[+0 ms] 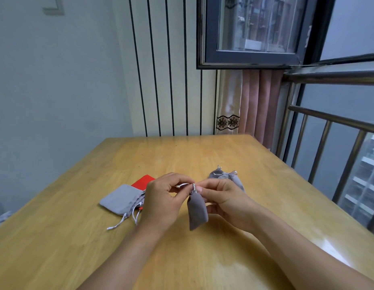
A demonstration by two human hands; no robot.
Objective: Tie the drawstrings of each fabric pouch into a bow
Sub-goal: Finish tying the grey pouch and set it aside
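Left hand point(161, 197) and right hand point(221, 197) each pinch a drawstring point(183, 185) at the neck; grey pouch point(197, 210) hangs free above the tabletop point(223, 155), keeping cords taut for the bow.

Wooden surface point(182, 155), light varnish, glare patch near front right. Pale wall point(56, 80) at left; white panel with vertical black stripes point(161, 80) behind. Dark-framed window point(255, 32) upper right, pink curtain point(259, 105) beneath, metal railing point(328, 130) at right.
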